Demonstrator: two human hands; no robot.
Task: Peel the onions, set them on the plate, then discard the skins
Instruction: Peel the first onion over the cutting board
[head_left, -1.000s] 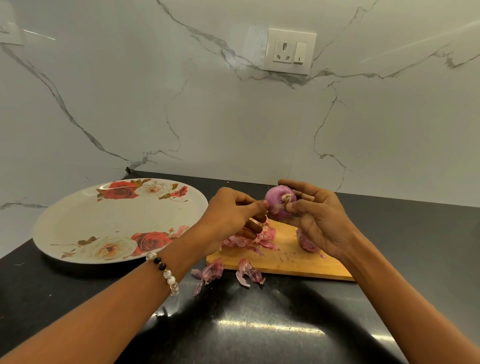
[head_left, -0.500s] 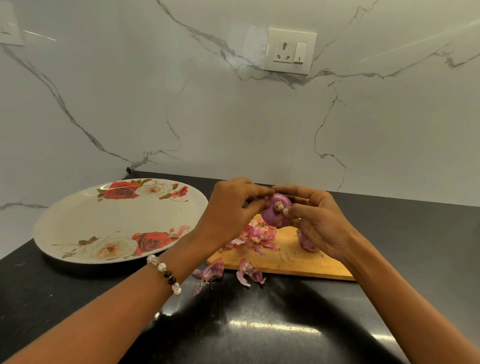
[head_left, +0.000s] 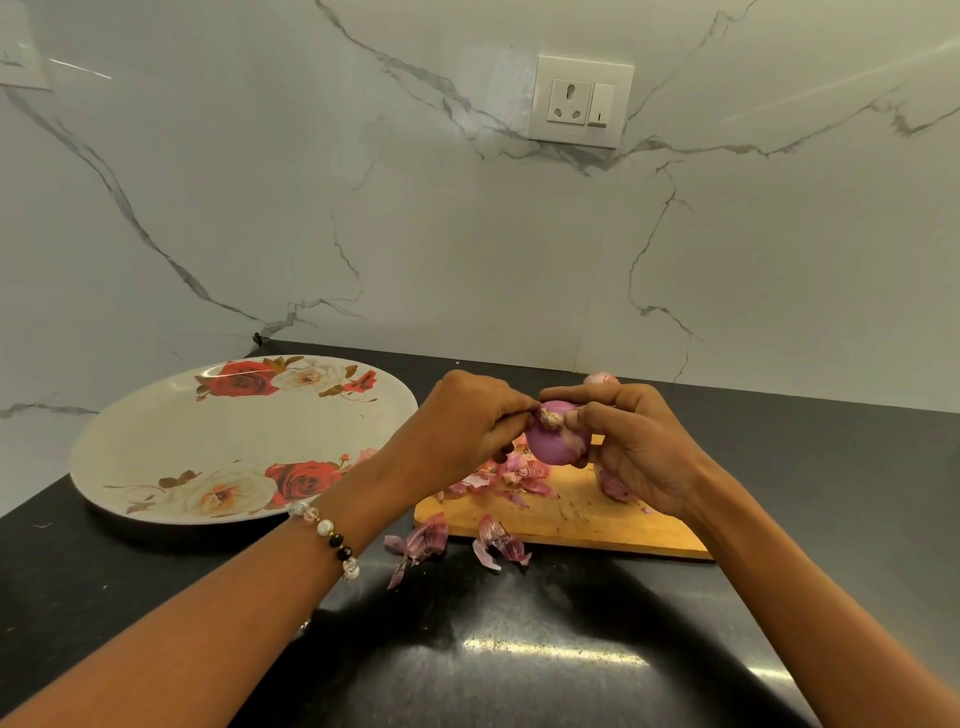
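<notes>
Onion in hand: a purple onion (head_left: 550, 441) is held up over the cutting board (head_left: 571, 519), between both hands, its pale root tuft facing the camera.
Right hand: the right hand (head_left: 639, 452) cups the onion, fingers curled round its far and right side, thumb across the top.
Left hand: the left hand (head_left: 467, 426) has its fingers bunched together, the tips pinching at the root tuft; whether a strip of skin is caught between them is too small to tell.
Other onions: one lies on the board partly behind the right hand (head_left: 613, 488); another shows just past the knuckles, near the wall (head_left: 601, 378).
Plate: the rose-patterned plate (head_left: 156, 441) sits on the worktop (head_left: 519, 649) left of the board, with no onion on it.
Skins: loose skins (head_left: 511, 475) lie on the board, and more (head_left: 421, 540) on the worktop at its front edge.
Handling: the bulb looks firm and light; its bared surface is smooth and likely slippery, so a cupped hold suits it. The dry skin is thin and brittle and probably tears, so best caught close to the root.
Progress: judged early; nothing plated, skins not discarded.
</notes>
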